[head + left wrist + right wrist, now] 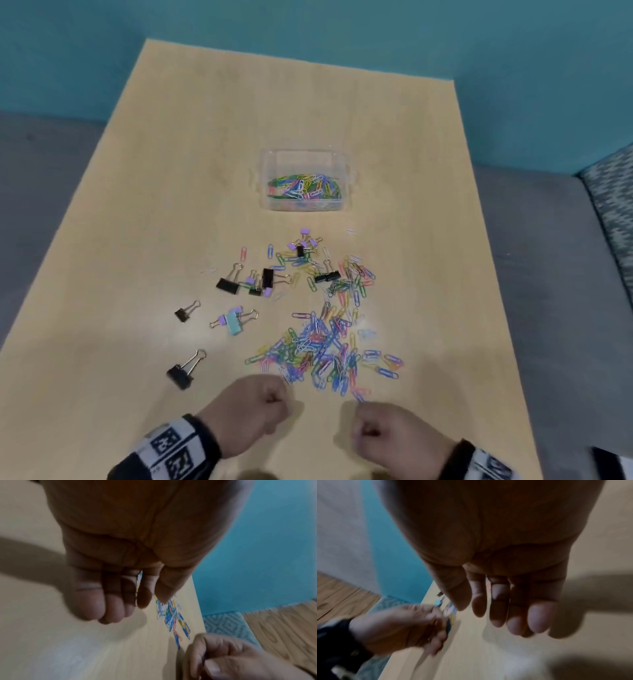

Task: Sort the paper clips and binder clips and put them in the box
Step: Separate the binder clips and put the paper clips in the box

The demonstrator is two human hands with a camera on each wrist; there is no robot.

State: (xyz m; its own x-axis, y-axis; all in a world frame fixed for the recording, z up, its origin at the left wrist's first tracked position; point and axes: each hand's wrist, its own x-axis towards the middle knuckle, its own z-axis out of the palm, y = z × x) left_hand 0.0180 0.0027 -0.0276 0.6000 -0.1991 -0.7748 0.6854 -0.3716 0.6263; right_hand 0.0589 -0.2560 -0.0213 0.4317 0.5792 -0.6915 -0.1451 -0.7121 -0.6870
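A clear plastic box [301, 156] stands mid-table with coloured paper clips [303, 186] in it. In front of it lies a loose heap of paper clips [322, 346], also seen in the left wrist view as the heap [171, 614]. Black, purple and teal binder clips are scattered to the left, among them a black one [180, 375] and a teal one [234, 323]. My left hand [277, 399] [137, 605] and right hand [366, 430] [471, 608] hover at the heap's near edge. Their fingers are loosely curled, and nothing shows in either hand.
The light wooden table [137, 240] is narrow, with its right edge close beyond the heap. Grey floor lies on both sides, a patterned cushion [613, 205] sits at the right, and a teal wall stands behind. Both wrist views are blurred.
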